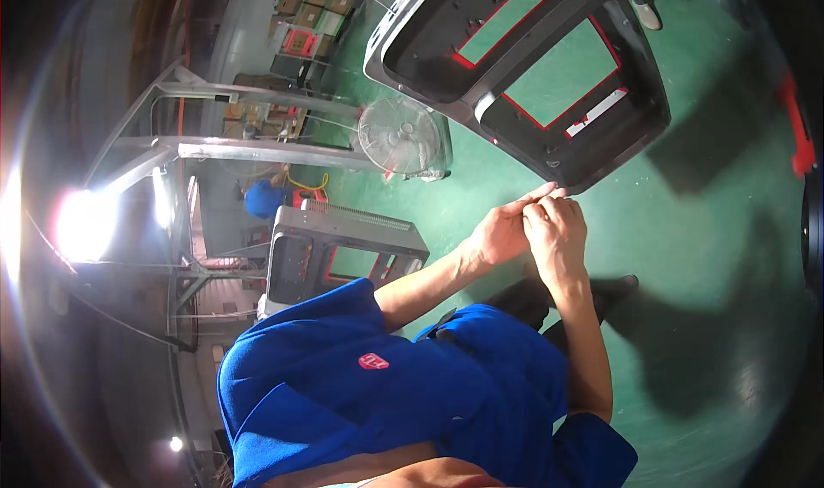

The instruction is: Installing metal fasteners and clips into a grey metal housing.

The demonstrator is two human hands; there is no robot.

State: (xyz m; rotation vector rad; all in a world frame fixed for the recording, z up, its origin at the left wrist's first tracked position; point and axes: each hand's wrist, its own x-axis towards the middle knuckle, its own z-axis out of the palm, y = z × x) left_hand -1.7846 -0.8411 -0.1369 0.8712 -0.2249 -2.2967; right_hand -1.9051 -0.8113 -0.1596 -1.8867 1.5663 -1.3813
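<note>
A large dark housing frame (515,132) with red-edged rectangular openings hangs at the upper right, tilted, its lower corner just beyond my fingers. My left hand (505,233) reaches up to that corner, fingers together and pointing toward it. Against its fingertips, my right hand (558,230) is closed with bent fingers in a pinch. Whatever lies between the two hands is too small or hidden to make out. Whether the fingertips touch the frame's edge I cannot tell. A white strip (596,113) sits in the frame's narrow slot.
A second, similar housing (343,256) stands at left. Behind it are a round fan (400,136), a metal rack (257,149) and a person in a blue cap (266,199). Another person's shoes (647,14) show at the top right. Green floor (687,316) lies below.
</note>
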